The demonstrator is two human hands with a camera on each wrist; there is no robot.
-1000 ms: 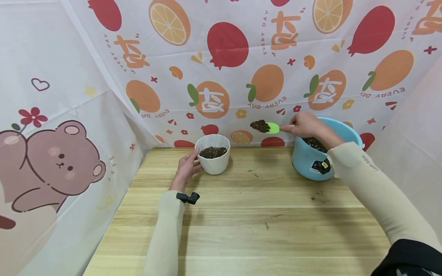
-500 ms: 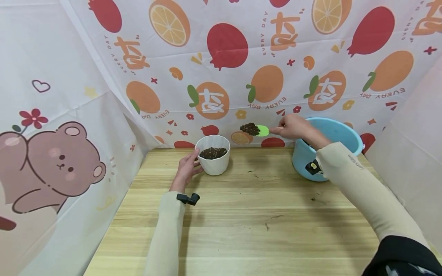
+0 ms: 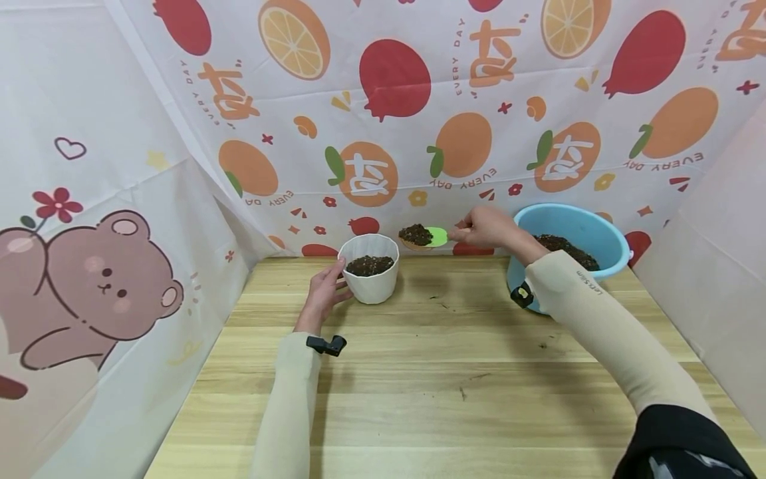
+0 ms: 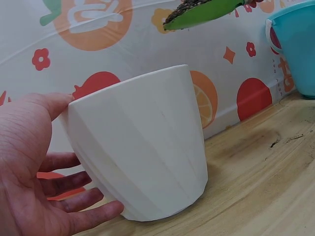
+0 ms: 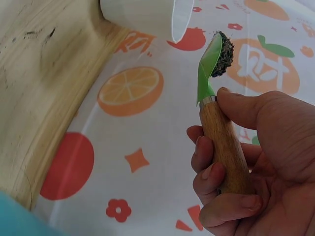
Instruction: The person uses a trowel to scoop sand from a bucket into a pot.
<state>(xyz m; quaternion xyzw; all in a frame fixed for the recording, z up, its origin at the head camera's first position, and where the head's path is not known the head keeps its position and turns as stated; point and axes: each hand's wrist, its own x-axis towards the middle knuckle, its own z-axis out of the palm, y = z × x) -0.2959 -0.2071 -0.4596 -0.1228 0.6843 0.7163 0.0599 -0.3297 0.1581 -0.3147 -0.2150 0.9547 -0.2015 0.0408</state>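
Note:
A white ribbed pot [image 3: 369, 268] [image 4: 140, 147] [image 5: 147, 14] with dark soil in it stands on the wooden table [image 3: 431, 372]. My left hand [image 3: 324, 293] [image 4: 34, 172] cups its left side, thumb at the rim and fingers spread along the wall. My right hand [image 3: 487, 227] [image 5: 246, 167] grips the wooden handle of a green trowel [image 3: 426, 236] [image 5: 211, 64] [image 4: 206, 12] heaped with soil. The trowel hangs in the air just right of the pot's rim and slightly above it.
A light blue bucket [image 3: 565, 256] [image 4: 295, 44] holding dark soil sits at the back right of the table. Printed fabric walls close in the back and both sides. A few soil crumbs [image 3: 547, 344] lie on the wood.
My right hand has carried the loaded trowel leftward and slightly down from the bucket toward the pot. The left hand and the pot have stayed put.

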